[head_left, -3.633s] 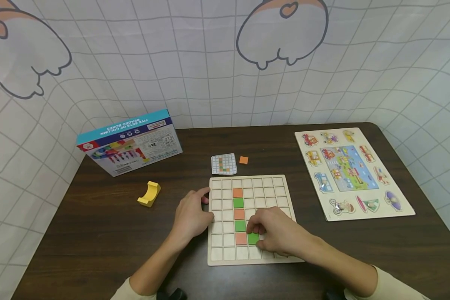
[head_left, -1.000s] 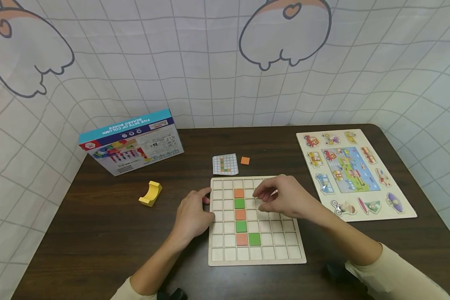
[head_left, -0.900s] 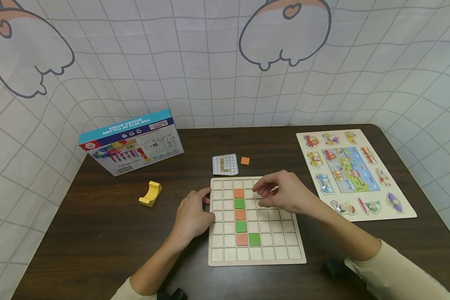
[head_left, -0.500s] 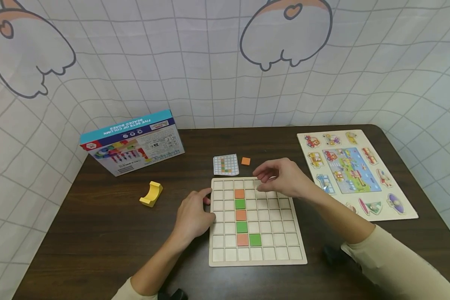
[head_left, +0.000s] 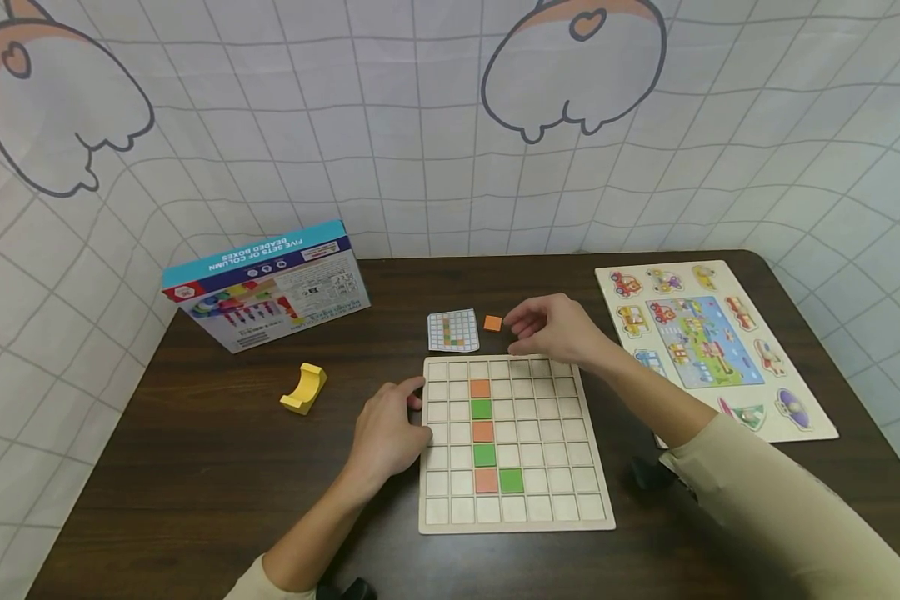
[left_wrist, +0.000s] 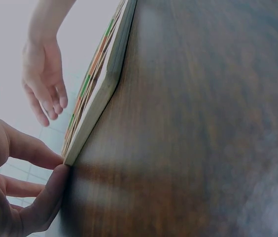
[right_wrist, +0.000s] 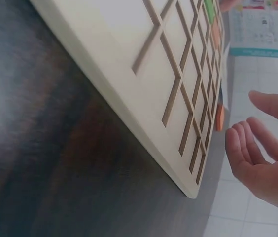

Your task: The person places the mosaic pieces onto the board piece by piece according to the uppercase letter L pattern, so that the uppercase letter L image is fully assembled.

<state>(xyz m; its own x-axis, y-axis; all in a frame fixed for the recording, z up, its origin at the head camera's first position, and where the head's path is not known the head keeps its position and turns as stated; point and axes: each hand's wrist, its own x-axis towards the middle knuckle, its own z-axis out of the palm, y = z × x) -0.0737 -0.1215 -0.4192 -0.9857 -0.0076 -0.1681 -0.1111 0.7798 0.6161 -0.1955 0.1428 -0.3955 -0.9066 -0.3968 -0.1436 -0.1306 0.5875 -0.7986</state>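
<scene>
My left hand (head_left: 386, 429) rests against the left edge of a pale wooden grid board (head_left: 555, 527), its thumb and forefinger touching that edge. One column of the board holds orange and green square tiles in turn, among them a green tile (head_left: 483, 455). Another green tile (head_left: 511, 481) lies beside the lowest orange-pink tile (head_left: 486, 480). Over the board's back edge hovers my right hand (head_left: 558, 332), its fingers loosely bent and apart, holding nothing. Just left of its fingertips a loose orange tile (head_left: 492, 323) lies on the table. The right wrist view shows the same loosely spread hand (right_wrist: 272, 143).
A small printed grid card (head_left: 453, 331) lies behind the board. Back left stands a cardboard box (head_left: 270, 287), with a yellow curved block (head_left: 303, 389) in front of it. On the right lies a wooden picture puzzle (head_left: 720, 350), partly under my right forearm.
My right hand has let go of the green tile in the lower row and moved back across the board to beside the loose orange tile. The left hand stays at the board's edge.
</scene>
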